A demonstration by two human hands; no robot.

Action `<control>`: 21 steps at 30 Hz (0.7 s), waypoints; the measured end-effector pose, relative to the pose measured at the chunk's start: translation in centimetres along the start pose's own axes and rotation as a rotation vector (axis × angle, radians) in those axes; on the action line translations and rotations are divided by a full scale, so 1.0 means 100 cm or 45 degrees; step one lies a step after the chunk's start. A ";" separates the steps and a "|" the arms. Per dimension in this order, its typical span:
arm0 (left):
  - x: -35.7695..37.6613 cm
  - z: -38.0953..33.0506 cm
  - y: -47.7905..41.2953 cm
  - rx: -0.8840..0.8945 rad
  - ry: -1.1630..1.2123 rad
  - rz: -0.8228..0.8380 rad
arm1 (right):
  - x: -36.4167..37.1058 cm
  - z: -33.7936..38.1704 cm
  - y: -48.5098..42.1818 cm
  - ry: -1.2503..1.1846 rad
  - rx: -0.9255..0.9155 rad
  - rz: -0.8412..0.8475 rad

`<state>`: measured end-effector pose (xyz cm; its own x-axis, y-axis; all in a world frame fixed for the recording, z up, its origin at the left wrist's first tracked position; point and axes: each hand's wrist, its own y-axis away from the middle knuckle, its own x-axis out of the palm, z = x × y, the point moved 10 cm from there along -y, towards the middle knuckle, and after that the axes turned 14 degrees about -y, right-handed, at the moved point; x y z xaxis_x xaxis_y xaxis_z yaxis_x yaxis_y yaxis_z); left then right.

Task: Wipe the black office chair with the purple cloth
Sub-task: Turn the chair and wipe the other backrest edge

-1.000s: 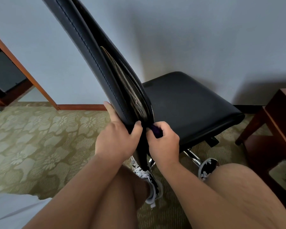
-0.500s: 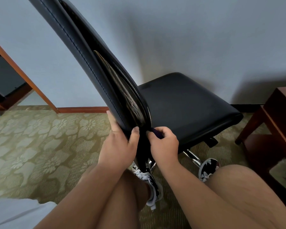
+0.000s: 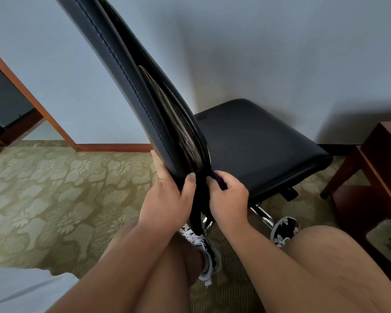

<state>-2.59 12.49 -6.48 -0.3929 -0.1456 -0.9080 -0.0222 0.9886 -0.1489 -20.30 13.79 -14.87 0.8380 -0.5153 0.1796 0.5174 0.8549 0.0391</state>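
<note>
The black office chair (image 3: pixel 253 141) stands in front of me, its tall backrest (image 3: pixel 131 82) seen edge-on and leaning up to the left. My left hand (image 3: pixel 167 199) grips the lower edge of the backrest, thumb on the near side and fingers behind. My right hand (image 3: pixel 229 197) holds the purple cloth (image 3: pixel 218 178) bunched against the joint where backrest meets seat. Only a small dark purple bit of the cloth shows between my fingers.
Patterned green carpet (image 3: pixel 54 199) covers the floor. A wooden table (image 3: pixel 375 168) stands at the right, close to the seat. A wooden frame (image 3: pixel 32 102) leans at the left wall. My knees and patterned shoes (image 3: pixel 284 231) lie under the chair's chrome base (image 3: pixel 263 214).
Both hands stay at the base of the backrest; the right hand with the cloth has shifted slightly along the joint. The view has tilted a little.
</note>
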 end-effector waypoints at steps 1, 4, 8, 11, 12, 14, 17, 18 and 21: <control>0.000 0.000 0.000 0.002 -0.002 0.003 | 0.001 -0.010 0.002 -0.011 0.072 0.017; -0.001 0.001 -0.001 -0.004 0.001 0.008 | 0.006 -0.034 0.004 -0.095 0.268 0.033; -0.002 0.002 -0.001 -0.011 0.036 0.005 | 0.007 -0.019 0.002 -0.083 0.226 0.021; -0.001 0.003 -0.002 0.004 0.022 0.007 | 0.002 0.014 0.000 -0.059 0.025 -0.025; -0.001 0.003 -0.002 0.014 0.017 0.008 | 0.002 0.027 -0.002 -0.042 -0.065 -0.032; 0.000 0.003 -0.002 0.026 0.013 0.009 | 0.004 0.052 -0.002 0.004 -0.240 -0.026; 0.000 0.003 -0.002 0.031 0.022 0.009 | 0.007 0.073 -0.001 0.063 -0.403 -0.004; -0.001 0.002 -0.002 0.037 0.029 0.005 | 0.007 0.072 -0.001 0.090 -0.419 -0.007; -0.002 0.001 -0.002 0.048 0.042 -0.001 | 0.005 0.056 -0.003 0.129 -0.346 -0.006</control>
<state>-2.41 12.35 -6.34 -0.4232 -0.1444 -0.8944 0.0122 0.9862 -0.1650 -21.04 13.61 -9.31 0.8413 -0.5345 0.0805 0.5376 0.8120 -0.2272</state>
